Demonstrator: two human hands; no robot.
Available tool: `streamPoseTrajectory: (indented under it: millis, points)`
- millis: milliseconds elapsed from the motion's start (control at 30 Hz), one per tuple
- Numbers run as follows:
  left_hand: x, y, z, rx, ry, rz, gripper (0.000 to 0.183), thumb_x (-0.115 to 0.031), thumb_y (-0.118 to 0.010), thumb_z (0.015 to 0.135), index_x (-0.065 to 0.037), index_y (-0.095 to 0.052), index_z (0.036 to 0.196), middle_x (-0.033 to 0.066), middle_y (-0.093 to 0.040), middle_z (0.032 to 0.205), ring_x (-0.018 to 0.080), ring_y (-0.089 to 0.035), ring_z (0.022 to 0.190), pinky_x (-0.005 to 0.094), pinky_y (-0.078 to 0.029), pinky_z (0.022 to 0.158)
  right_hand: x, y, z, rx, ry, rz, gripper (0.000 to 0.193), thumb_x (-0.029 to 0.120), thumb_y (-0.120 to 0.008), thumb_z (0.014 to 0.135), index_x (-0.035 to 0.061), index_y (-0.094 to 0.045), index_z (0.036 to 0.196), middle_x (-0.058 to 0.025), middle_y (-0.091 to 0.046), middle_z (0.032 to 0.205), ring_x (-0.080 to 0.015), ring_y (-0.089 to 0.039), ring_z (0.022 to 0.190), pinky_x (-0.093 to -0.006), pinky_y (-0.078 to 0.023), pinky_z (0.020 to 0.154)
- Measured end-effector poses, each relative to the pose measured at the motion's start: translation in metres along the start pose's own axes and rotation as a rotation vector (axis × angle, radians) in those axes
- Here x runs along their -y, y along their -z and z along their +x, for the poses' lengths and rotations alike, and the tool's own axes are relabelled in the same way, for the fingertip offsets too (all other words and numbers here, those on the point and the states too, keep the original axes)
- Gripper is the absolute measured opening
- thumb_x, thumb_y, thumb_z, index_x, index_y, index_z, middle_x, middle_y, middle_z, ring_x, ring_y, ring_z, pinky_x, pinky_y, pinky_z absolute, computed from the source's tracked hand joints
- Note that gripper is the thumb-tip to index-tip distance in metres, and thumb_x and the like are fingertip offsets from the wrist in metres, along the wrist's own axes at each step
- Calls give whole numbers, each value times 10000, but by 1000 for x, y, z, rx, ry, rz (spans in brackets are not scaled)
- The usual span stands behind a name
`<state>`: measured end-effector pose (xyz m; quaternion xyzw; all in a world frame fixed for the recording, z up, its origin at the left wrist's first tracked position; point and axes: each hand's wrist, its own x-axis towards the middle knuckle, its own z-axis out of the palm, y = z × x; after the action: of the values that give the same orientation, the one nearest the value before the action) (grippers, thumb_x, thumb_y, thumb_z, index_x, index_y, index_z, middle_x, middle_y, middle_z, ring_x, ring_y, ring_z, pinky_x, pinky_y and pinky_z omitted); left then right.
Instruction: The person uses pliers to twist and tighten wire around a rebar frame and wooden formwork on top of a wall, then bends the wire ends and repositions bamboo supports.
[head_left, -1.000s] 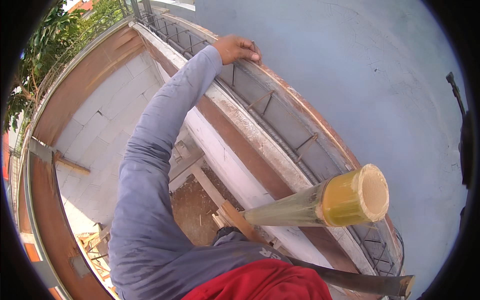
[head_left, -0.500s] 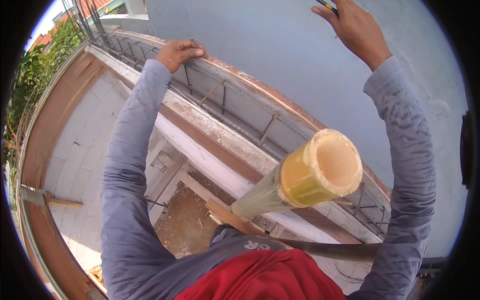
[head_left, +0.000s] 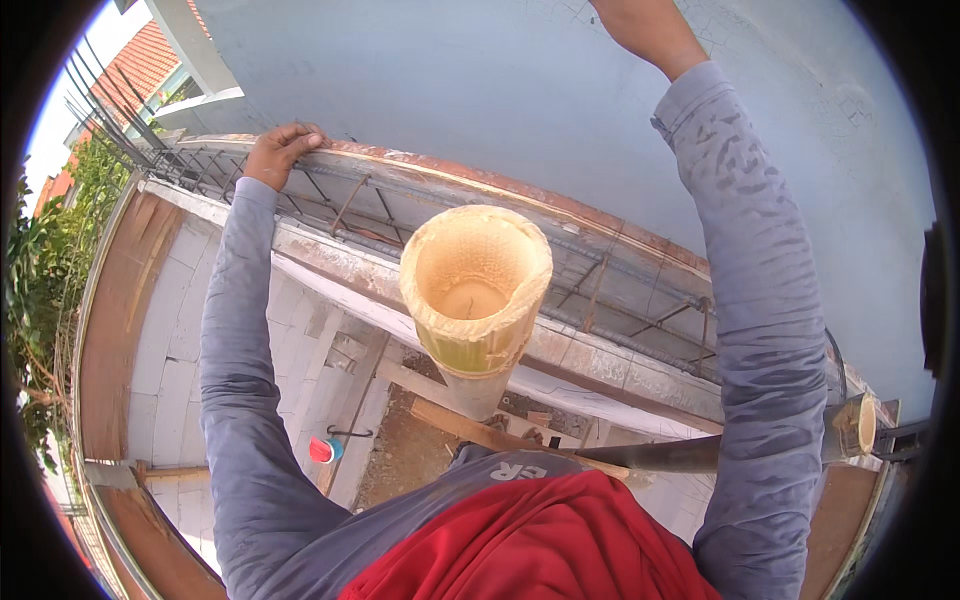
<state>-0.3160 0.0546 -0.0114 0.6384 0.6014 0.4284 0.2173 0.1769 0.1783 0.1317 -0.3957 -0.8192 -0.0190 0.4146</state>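
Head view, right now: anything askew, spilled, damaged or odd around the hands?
The thick yellow-green bamboo pole has a ragged, uneven cut rim. The smooth blue-grey wall shows fine dark lines right of the bare right hand; they look like hairline cracks, but could be surface marks. No spill shows.

Long board, reddish-brown along its top, set on edge, beside blue-grey wall

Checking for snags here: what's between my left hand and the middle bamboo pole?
In the head view, part of the steel rebar cage lies between your left hand and the middle bamboo pole.
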Motion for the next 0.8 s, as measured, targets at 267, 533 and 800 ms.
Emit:
streamPoseTrajectory:
  millis: [267,533,800]
  points:
    - [-21,-19,-3,-73,38,-10,205,-240,-740,963,-37,-759,985,22,-762,962,126,-669,943,303,-506,914,10,-66,16,173,-115,62,570,473,-572,1026,-3,-561,1340,-219,-717,1017,-384,-700,992,-455,-529,885]
    - [-20,-28,-21,-157,-19,22,210,-248,-736,959,-44,-758,1003,62,-765,966,165,-680,907,323,-512,888,69,-113,-15,537,183,192,511,329,-604,1033,-24,-500,1387,-248,-685,985,-410,-674,926,-467,-518,830]
    - [-27,-29,-19,-214,-1,187,246,-273,-718,963,-33,-750,1007,93,-755,951,221,-666,859,337,-520,836,77,-143,-50,665,136,412,525,354,-589,1043,-27,-509,1395,-249,-684,1020,-401,-674,943,-466,-517,836]
